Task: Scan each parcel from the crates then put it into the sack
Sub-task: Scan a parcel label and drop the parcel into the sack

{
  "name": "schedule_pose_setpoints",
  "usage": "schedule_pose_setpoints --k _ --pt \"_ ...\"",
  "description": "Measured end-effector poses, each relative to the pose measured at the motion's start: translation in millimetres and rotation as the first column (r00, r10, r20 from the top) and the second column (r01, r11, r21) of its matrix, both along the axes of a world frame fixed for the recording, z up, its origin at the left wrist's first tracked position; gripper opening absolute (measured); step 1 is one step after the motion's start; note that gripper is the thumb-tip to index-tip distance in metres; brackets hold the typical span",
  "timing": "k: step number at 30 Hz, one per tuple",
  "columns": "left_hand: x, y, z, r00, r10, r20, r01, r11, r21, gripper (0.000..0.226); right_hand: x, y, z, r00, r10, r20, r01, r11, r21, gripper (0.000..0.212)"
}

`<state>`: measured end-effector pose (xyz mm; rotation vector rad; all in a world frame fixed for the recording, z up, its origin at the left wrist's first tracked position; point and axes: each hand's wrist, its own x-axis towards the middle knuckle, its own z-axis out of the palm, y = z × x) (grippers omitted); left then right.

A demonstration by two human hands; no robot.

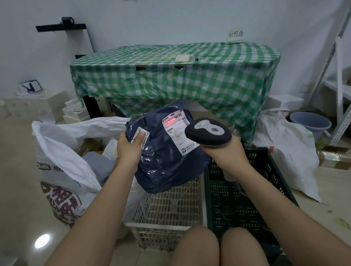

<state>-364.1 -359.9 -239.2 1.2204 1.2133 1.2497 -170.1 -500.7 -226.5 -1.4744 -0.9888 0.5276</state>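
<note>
The dark blue parcel (164, 155) is held up above the white crate (167, 210), its label (177, 130) turned toward the scanner (207, 133) so the red beam falls on the barcode. The left hand (128, 146) grips the parcel's upper left edge, thumb pressed on top. The right hand (225, 149) is closed around the scanner's handle. The open white sack (64, 147) waits just left.

Both bare forearms reach fwd & slightly inward above the knees, left hand (128, 147) w/ thumb on top & fingers curled under, gripping a dark blue parcel (168, 155), right hand (225, 149) wrapped round a handheld scanner (207, 133), wrist cocked toward the left.
</note>
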Motion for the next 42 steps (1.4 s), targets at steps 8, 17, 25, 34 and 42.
schedule_pose_setpoints --k 8,17,25,34,42 --pt "0 -2 2 1.000 0.003 0.020 -0.003 1.000 0.010 0.037 -1 1 1 1.000 0.008 -0.009 -0.008 1.000 -0.024 0.033" --pt "-32 -5 25 0.989 0.028 0.142 -0.039 0.997 0.071 0.026 -10 8 19 0.993 0.051 -0.105 -0.050 0.999 0.012 0.050" --pt "-103 24 77 0.931 0.357 0.076 -0.361 0.868 0.341 0.034 -33 90 33 0.967 0.104 -0.233 -0.112 0.993 -0.023 0.040" --pt "-95 91 -21 0.243 0.055 -0.968 0.382 0.912 0.148 0.035 -10 191 -36 0.996 -0.072 0.056 0.085 0.956 -0.279 0.062" --pt "-81 120 -67 -0.019 -0.474 -0.880 0.377 0.812 -0.445 0.092 -1 233 -90 0.991 -0.057 -0.122 0.013 0.943 -0.334 0.049"
